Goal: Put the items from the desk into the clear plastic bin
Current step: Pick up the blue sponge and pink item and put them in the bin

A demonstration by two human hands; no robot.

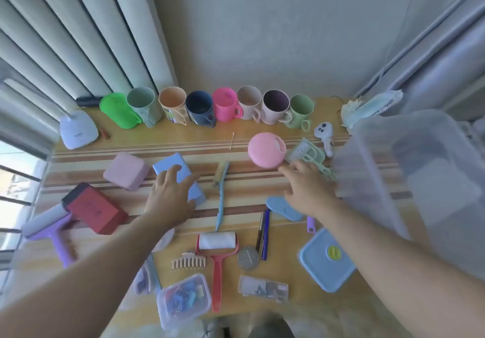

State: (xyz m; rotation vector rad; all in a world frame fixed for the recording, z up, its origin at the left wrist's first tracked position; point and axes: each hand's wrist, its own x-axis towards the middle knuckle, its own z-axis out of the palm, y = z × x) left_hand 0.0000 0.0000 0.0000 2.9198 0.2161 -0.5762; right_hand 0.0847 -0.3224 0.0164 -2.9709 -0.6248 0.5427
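The clear plastic bin (409, 174) stands at the desk's right end, blurred. My left hand (170, 195) lies spread over a light blue box (168, 165) at the desk's middle left, fingers apart, not closed around it. My right hand (307, 188) reaches with fingers apart toward a round pink lid (266, 148) and a pale green scoop (304, 151), holding nothing. Between the hands lies a blue-handled brush (221, 193). A pink box (126, 171) and a red box (95, 209) sit to the left.
Several mugs (225, 104) line the wall. Near the front edge lie a red lint roller (217, 256), a purple roller (49, 230), pens (263, 232), a comb clip (187, 261), a blue container lid (325, 259) and a clear box of clips (183, 298). A white lamp base (77, 132) stands far left.
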